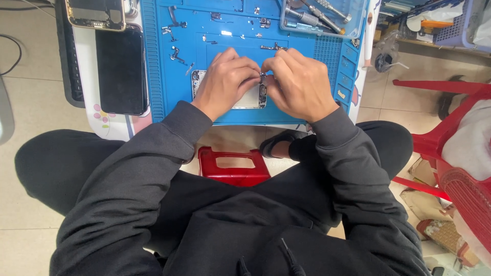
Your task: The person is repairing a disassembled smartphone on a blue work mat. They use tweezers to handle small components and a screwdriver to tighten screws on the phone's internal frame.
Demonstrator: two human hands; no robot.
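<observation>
Pinching at the opened phone [250, 98], both hands: left hand [225, 82] clamped on its body, right hand [299, 84] fingertips together at the top end, prob. on a small part, can't tell. Phone lies near front edge of blue mat [179, 102]. Black screen panel [121, 69] off mat's left edge; tool tray [358, 20] at back-right corner.

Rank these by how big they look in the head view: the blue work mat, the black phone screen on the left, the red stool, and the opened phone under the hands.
1. blue work mat
2. black phone screen
3. red stool, close to the screen in apparent size, so unsure
4. opened phone, mostly covered by both hands
</observation>
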